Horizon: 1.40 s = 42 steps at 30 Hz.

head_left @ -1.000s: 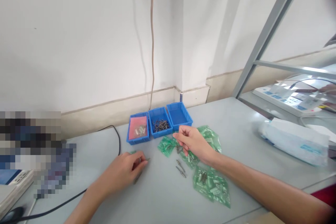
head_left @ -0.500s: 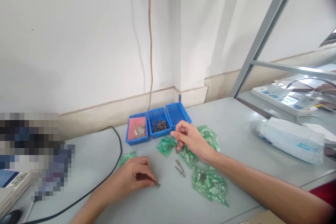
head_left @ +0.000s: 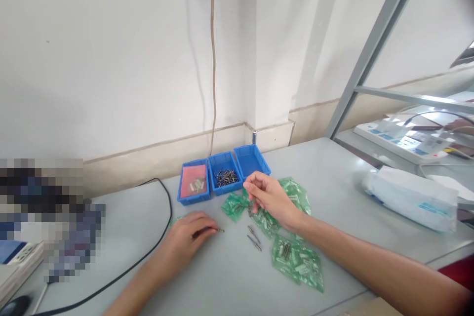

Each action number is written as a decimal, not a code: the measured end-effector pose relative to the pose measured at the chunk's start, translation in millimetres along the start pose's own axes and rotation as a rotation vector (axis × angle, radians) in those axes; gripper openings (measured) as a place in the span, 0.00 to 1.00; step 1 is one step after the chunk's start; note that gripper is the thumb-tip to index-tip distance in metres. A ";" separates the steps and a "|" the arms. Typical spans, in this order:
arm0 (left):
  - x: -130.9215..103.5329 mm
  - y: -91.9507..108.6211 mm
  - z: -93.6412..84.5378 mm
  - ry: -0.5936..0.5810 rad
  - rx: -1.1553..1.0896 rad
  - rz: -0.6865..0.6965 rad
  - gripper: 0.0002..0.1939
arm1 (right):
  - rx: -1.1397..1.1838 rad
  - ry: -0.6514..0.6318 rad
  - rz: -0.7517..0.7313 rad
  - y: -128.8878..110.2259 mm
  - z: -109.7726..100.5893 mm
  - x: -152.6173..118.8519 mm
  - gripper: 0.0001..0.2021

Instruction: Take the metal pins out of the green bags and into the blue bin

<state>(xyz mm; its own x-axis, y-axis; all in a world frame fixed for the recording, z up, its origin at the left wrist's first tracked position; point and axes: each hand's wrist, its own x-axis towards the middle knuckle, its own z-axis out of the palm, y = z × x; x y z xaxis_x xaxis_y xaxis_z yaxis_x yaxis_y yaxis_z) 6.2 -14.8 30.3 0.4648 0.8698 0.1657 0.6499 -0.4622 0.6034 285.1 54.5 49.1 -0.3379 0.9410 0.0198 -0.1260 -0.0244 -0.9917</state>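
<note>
1. Nearest, a dark rounded object [head_left: 17, 305] sits at the lower left corner of the grey surface [head_left: 218, 281], and a black cable [head_left: 122, 269] curves from there toward the wall.
2. The left hand [head_left: 183, 242] is low over the surface, its thumb and fingers pinching a small metal pin [head_left: 221, 230] whose tip points right. A sliver of green plastic [head_left: 177, 219] shows behind this hand, mostly hidden.
3. To the right lies the front green bag [head_left: 298, 264], with metal and pale pieces visible through its film.
4. Between the left hand and that bag, two loose pins [head_left: 254, 243] lie side by side on the surface, slanting.
5. The right hand [head_left: 274, 200] is farther back, over the middle green bag [head_left: 267, 223], its fingers curled. Metal shows just below the fingertips; whether they grip it, I cannot tell.
6. A small green bag [head_left: 233, 206] lies left of the right hand, and a back green bag [head_left: 298, 193] lies behind its wrist.
7. Beyond stand three blue bins: the left bin [head_left: 194, 200] holds a pink sheet [head_left: 189, 176] and clear-wrapped pale pieces, the middle bin [head_left: 227, 189] a heap of metal pins, the right bin [head_left: 252, 156] nothing visible.
8. Behind them, a beige cord [head_left: 213, 59] hangs down the wall [head_left: 129, 59].
</note>
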 end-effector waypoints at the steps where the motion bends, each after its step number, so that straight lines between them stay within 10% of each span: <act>1: 0.3 -4.8 0.1 0.056 0.027 -0.019 0.12 | -0.014 -0.008 0.002 -0.3 0.0 -0.2 0.19; 14: -2.4 -40.1 2.1 0.205 0.382 -0.002 0.18 | -0.098 -0.053 -0.016 -6.2 -1.6 -3.3 0.20; 42: 4.7 -10.9 1.2 0.192 -0.050 -0.295 0.25 | -0.050 0.001 -0.027 -3.6 -1.1 -1.1 0.17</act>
<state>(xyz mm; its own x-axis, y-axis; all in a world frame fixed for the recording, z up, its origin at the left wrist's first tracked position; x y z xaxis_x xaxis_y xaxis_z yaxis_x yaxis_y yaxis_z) 2.0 -5.9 23.7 0.1369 0.9834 0.1194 0.7066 -0.1814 0.6840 287.0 53.9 52.5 -0.3337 0.9416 0.0463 -0.0879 0.0178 -0.9960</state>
